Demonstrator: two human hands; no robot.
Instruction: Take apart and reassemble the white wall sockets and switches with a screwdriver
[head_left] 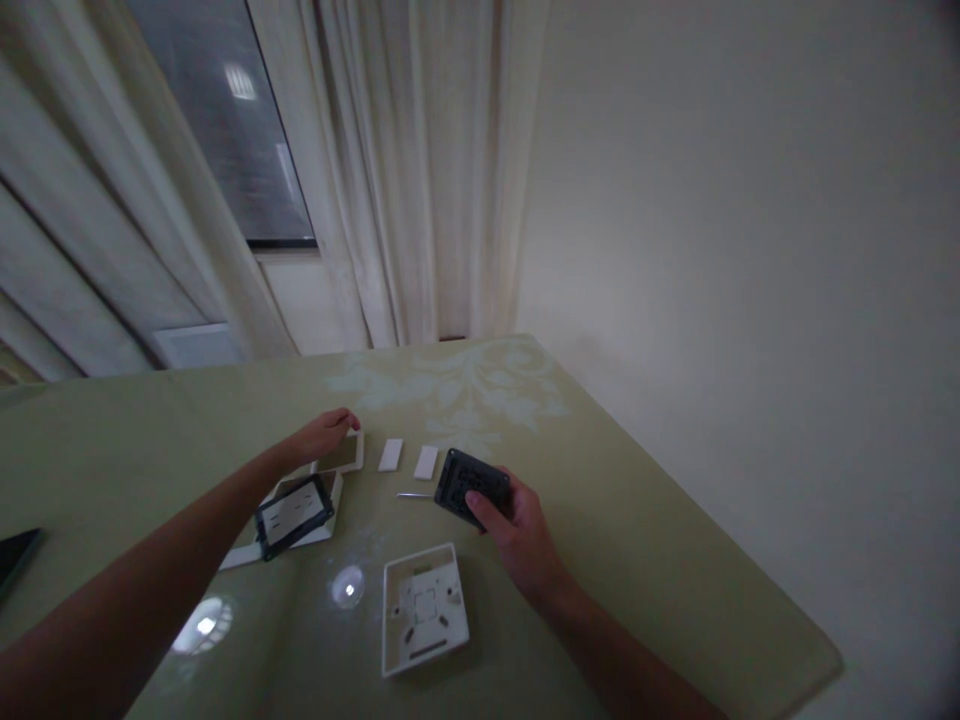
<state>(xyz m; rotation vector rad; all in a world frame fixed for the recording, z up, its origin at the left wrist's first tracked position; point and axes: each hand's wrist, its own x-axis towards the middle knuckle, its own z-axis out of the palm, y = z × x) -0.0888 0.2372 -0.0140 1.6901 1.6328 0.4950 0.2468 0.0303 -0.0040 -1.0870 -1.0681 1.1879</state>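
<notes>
My right hand (525, 535) is wrapped round a black wall-socket insert (469, 482), thumb across its face, raised over the table. A thin metal shaft (415, 495), like a screwdriver's, shows left of the insert; its other end is hidden. My left hand (326, 435) is closed at the upper edge of a white cover frame (358, 455), and its fingertips are partly hidden. Below my left forearm, a white socket panel with a black frame (296, 512) rests tilted on other white parts (330, 515). Two small white rectangular plates (391, 455) (426, 463) lie between my hands.
An open white mounting box (425, 610) sits at the table's near side. The table (645, 560) has a green patterned cover and meets a wall (735, 250) on the right. A dark flat object (16, 560) lies at the far left. Curtains (420, 180) hang behind.
</notes>
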